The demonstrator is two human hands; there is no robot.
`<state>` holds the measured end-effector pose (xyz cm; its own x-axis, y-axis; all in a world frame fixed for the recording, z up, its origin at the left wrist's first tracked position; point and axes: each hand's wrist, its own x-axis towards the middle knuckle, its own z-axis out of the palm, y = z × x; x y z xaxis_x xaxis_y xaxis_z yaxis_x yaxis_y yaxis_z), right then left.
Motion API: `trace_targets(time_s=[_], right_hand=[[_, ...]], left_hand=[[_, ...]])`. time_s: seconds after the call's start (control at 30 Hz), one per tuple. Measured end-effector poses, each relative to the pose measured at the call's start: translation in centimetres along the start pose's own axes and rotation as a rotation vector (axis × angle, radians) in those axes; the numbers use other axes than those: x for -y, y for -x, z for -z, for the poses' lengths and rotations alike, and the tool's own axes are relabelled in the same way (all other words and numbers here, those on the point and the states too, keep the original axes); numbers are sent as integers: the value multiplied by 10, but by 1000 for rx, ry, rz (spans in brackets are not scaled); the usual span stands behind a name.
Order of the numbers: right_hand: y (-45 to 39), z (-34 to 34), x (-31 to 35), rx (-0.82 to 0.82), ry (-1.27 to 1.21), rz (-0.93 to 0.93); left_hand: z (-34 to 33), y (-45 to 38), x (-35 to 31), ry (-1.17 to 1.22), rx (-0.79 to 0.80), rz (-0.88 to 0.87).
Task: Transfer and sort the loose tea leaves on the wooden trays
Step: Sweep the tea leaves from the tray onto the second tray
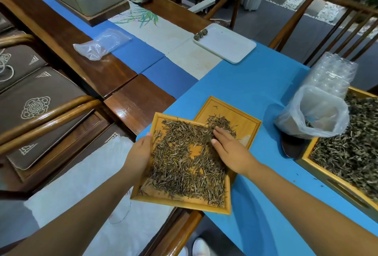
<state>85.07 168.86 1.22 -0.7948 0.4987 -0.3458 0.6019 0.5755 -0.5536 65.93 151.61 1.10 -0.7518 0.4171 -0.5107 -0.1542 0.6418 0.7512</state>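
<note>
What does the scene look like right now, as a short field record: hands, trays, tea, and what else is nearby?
left hand: grips the left edge of the near tray, holding it tilted over the table edge
right hand: fingers flat, pushing tea leaves toward the far corner
second tray: flat on the blue cloth, partly under the near tray, holds a small pile of leaves
large tray: at right, full of leaves
plastic bag: open, beside the large tray
white tray: holds a few tea balls

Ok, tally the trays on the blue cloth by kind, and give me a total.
Small wooden trays: 2, the near one held by the left hand, the far one beneath it.
Large wooden tray of tea, right edge: 1.
White tray: 1.
Total: 4.
</note>
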Motion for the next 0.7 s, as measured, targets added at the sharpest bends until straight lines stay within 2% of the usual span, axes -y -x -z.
trace_targets(time_s=[0.13,0.23,0.43,0.7], right_hand=[[-1,8,-1,-41,-54,-52],[7,4,15,-60,-30,58],[16,-22,54,44,86,255],[14,-29,47,65,149,187]], left_hand=[[2,2,0,74,54,3],[4,5,0,84,42,24],[7,10,3,85,26,23],[18,8,9,57,-14,45]])
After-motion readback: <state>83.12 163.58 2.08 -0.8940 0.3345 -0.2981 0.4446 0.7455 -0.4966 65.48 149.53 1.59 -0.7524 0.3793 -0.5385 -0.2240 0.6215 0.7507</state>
